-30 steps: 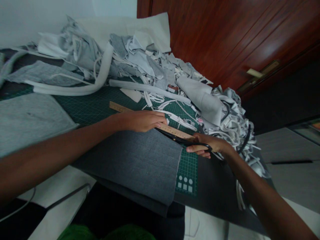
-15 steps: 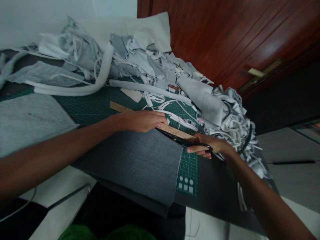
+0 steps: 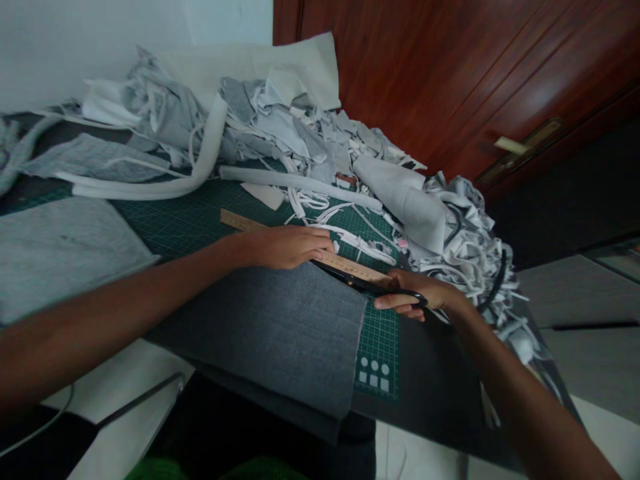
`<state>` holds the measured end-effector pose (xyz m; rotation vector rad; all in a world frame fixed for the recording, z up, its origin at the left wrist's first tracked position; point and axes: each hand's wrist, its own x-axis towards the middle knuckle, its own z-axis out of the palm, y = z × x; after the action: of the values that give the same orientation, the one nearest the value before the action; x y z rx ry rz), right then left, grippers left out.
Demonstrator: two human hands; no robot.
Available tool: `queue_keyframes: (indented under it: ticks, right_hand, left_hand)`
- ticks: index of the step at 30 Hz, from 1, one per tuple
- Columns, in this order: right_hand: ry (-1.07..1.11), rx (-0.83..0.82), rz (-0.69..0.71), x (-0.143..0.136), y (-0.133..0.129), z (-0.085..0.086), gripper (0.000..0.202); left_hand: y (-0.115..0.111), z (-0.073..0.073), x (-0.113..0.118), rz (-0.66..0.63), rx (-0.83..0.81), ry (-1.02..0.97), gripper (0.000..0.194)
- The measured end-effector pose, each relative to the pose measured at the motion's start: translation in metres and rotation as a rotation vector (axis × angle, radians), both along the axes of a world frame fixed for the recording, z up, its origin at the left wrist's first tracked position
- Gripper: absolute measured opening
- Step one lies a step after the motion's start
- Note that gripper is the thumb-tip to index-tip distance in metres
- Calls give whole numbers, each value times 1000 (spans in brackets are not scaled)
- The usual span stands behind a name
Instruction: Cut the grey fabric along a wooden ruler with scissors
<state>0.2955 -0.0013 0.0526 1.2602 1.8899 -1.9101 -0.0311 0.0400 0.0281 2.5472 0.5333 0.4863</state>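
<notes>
My left hand [image 3: 295,247] lies over a wooden ruler [image 3: 353,267], its fingers bent together around the ruler's edge. In my right hand [image 3: 413,293] is a pair of black-handled scissors [image 3: 370,287], with fingers through the handle loops. Its blades run along the ruler's near side, at the far edge of a dark grey felt sheet [image 3: 270,333]. How far the blades are apart cannot be made out. The right fingers also come up against the ruler's right end. The felt hangs over the table's front edge and partly covers a green cutting mat [image 3: 380,347].
Heaped grey and white fabric scraps [image 3: 300,133] line the back and right of the dark table [image 3: 440,387]. A light grey felt piece [image 3: 65,247] lies at left. Thin white strips [image 3: 355,239] sit just beyond the ruler. A wooden door [image 3: 425,80] stands behind.
The whole view has shifted slightly. Both hands, the ruler and the scissors keep almost the same places on the felt.
</notes>
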Motion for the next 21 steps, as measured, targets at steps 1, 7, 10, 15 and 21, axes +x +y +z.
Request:
queue_keyframes:
  ticks: [1,7,10,15,21]
  right_hand:
    - [5,2,-5,0,0,0,60]
    - [45,-46,-45,0,-1,-1,57]
    - [48,-45,-33,-1,-1,-1,58]
    - [63,-47,-24,0,2,-2,57]
    - [43,-98,2,5,9,-9,57]
  left_hand:
    - [-1,1,0,4,6,6,26]
    - [0,1,-1,-6,28,19,27]
    - [1,0,-2,1,22,28,28]
    - [0,1,-2,7,21,34,29]
    - [0,2,-1,20,30,57,31]
